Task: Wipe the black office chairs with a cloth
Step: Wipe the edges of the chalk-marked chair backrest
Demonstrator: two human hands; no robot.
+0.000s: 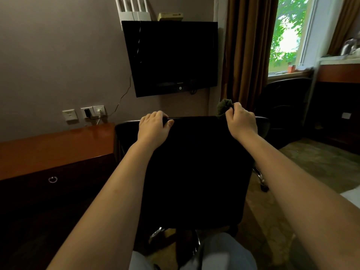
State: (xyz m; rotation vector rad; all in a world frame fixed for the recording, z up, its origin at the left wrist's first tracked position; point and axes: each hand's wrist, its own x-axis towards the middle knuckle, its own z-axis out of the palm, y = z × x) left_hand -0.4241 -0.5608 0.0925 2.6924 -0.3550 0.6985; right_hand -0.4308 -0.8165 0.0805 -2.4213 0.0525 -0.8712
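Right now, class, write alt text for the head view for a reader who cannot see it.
Seen from above, a person's left hand grips the top edge of a black office chair's backrest while the right hand holds a bunched dark cloth at its right corner. A wall-mounted television hangs beyond.

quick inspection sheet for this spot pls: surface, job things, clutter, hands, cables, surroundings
surface: chair back black, upright; too dark to judge dirt
job's things: dark cloth bunched at the back's top right corner; second chair near the window
clutter: small items on the sill; box on the tv
hands: left hand grips the back's top edge; right hand holds the cloth
cables: wire runs from behind the tv to the sockets
surroundings: wooden desk at left, router above the tv, curtain
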